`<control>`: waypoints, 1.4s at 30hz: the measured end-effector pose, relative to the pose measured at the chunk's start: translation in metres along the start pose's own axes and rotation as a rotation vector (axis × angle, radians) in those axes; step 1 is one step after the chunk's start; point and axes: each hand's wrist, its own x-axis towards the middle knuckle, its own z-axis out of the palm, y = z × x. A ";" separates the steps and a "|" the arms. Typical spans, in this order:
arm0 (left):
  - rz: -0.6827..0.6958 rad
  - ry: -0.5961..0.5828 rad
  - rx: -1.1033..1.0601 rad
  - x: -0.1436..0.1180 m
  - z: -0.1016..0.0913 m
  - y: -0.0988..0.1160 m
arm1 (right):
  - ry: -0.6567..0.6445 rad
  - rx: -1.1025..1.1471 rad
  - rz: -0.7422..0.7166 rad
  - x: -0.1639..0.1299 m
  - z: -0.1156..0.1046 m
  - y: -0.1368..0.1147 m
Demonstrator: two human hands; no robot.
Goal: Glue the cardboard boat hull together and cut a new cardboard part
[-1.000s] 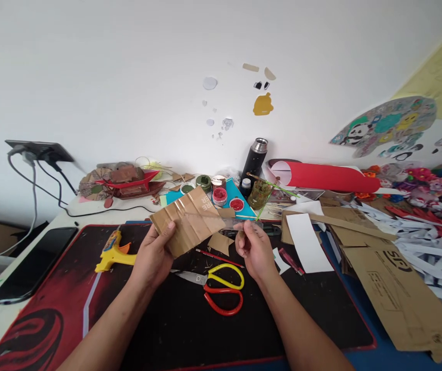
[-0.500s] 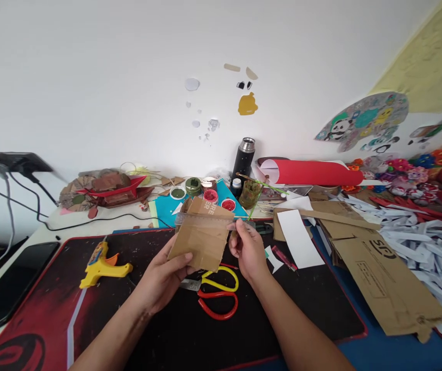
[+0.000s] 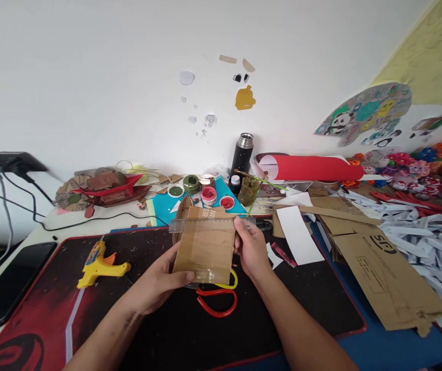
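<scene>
Left hand (image 3: 159,286) closed on lower edge of cardboard piece (image 3: 205,247), thumb on front; right hand (image 3: 250,247) pinches clear ruler (image 3: 205,224) across top edge of cardboard; both held up above black mat (image 3: 51,288), over scissors (image 3: 217,299) at mat middle; glue gun (image 3: 99,263) toward mat left edge. Cardboard looks light, fairly stiff, creases easily; best gripped at edges; ruler thin, likely slippery.
</scene>
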 end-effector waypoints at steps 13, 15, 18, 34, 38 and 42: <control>0.142 0.257 0.039 0.010 -0.009 0.010 | -0.156 -0.049 0.076 -0.008 0.003 0.006; 0.154 0.291 0.005 0.012 -0.005 0.006 | -0.144 -0.034 0.080 -0.007 0.003 0.005; 0.170 0.274 -0.023 0.014 -0.001 0.005 | -0.115 -0.003 0.082 -0.005 0.004 0.002; 0.206 0.338 -0.052 0.017 0.000 0.011 | -0.043 0.017 0.091 -0.004 0.005 -0.006; 0.224 0.387 0.006 0.016 0.005 0.013 | -0.042 0.008 0.103 -0.004 0.004 -0.005; 0.249 0.420 0.055 0.014 0.007 0.014 | -0.067 0.013 0.109 -0.005 0.003 -0.003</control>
